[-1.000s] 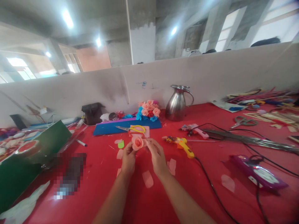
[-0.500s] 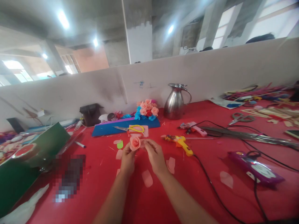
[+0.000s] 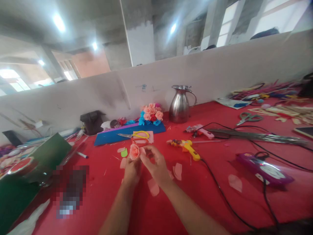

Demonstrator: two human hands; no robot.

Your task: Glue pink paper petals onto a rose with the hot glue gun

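A pink paper rose (image 3: 134, 152) is held from below by my left hand (image 3: 132, 171), its fingers closed around the base. My right hand (image 3: 156, 164) pinches a pink petal (image 3: 142, 152) against the flower's right side. Loose pink petals lie about the hands, among them one petal (image 3: 153, 187) under my right wrist and another petal (image 3: 177, 171) to its right. A light green piece (image 3: 124, 152) rests left of the rose. Just behind are yellow-handled scissors (image 3: 140, 134) on pink paper. To the right lies a yellow glue gun (image 3: 190, 150) with a black cord.
A steel jug (image 3: 179, 106) stands by the low wall. Finished flowers (image 3: 152, 114) sit on a blue board (image 3: 107, 138). A pink glue gun (image 3: 204, 132), grey scissors (image 3: 248, 118) and a purple power strip (image 3: 265, 171) with cords occupy the right; a green board (image 3: 18, 192) is left.
My right hand has brought the petal from beside the rose up against its side. The whole view has shifted slightly.
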